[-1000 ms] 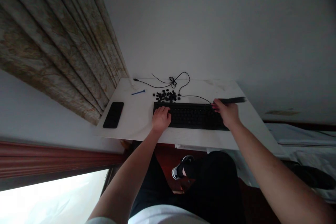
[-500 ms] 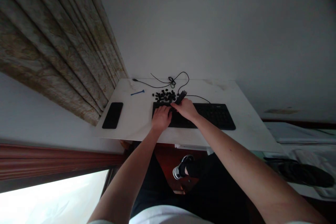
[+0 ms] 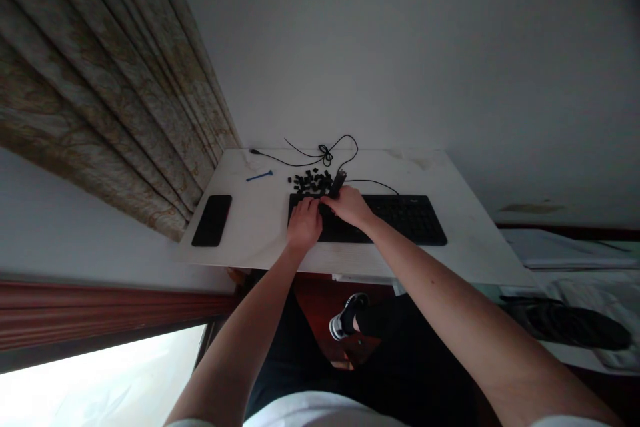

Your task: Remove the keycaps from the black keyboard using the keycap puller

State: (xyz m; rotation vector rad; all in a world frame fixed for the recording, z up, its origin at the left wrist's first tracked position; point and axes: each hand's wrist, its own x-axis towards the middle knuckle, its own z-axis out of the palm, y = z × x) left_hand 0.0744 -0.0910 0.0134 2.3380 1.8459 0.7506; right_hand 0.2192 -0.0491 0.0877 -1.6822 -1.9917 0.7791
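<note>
A black keyboard point(image 3: 405, 219) lies along the front of the white table. My left hand point(image 3: 305, 221) rests on its left part, fingers laid out over the keys. Close beside it, my right hand point(image 3: 350, 205) is closed around a dark brush-like tool point(image 3: 339, 183), which is tilted with its paler, ragged end up. The tool's lower end is hidden by my fingers, as are the keys beneath both hands. Several loose black keycaps point(image 3: 311, 181) are heaped just behind the keyboard's left half.
A black phone point(image 3: 212, 221) lies at the table's left, with a small blue tool point(image 3: 259, 175) behind it. The keyboard's tied cable point(image 3: 326, 155) runs along the back edge by the wall. A patterned curtain point(image 3: 150, 93) hangs at the left side of the table point(image 3: 260, 227).
The tool in my right hand has swung more upright, and its upper end has moved left. My left hand stays on the keyboard. The whole view has shifted slightly.
</note>
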